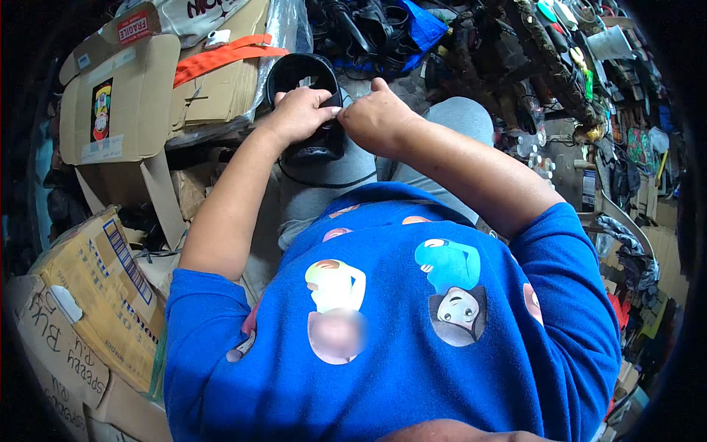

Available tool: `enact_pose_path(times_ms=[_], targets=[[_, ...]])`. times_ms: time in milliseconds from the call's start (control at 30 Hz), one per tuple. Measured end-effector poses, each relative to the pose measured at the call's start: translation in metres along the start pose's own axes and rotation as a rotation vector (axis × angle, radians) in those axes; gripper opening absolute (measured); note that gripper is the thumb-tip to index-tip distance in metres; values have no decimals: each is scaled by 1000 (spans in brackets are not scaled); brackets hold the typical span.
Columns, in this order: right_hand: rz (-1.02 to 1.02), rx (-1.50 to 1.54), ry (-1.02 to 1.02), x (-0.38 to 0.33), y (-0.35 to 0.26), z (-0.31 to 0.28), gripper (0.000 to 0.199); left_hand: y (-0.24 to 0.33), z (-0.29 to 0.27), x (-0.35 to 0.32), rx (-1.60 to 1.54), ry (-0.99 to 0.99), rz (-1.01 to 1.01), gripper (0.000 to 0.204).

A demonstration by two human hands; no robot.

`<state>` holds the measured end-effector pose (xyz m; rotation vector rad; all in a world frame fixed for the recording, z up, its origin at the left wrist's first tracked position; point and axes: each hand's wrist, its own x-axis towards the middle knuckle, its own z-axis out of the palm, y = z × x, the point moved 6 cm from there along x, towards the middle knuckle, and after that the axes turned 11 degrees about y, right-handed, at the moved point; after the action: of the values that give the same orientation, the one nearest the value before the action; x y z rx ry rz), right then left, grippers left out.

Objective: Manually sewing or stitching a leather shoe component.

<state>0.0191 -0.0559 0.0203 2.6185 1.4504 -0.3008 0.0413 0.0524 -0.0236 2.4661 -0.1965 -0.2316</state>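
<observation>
A black item with a rounded, raised rim rests on my left knee, over grey trousers. It looks hollow at the far end; its exact kind is hard to tell. My left hand lies across its middle, fingers closed on it and thumb pointing right. At its right side my right hand is closed, its fingertips meeting the left thumb. Whatever it pinches is hidden or too small to make out. A thin dark cord curves over the trouser leg just below the black item.
Flattened cardboard with an orange strap stands at the left, and a yellow-brown carton lies nearer. Black sandals lie on a blue sheet ahead. Cluttered tools and small bottles crowd the right.
</observation>
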Motion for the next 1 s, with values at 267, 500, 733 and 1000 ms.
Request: enact_pose_path(times_ms=[267,500,733,1000], targets=[[24,212,234,-27,26,19,14,-2,10,5,-115,32,96,28],[331,784,133,-41,35,54,13,2,9,10,-106,62,70,28],[169,171,174,-23,44,31,15,-6,18,14,-228,-52,-26,26],[161,713,333,-19,43,48,12,-8,15,15,-674,-133,-24,18]])
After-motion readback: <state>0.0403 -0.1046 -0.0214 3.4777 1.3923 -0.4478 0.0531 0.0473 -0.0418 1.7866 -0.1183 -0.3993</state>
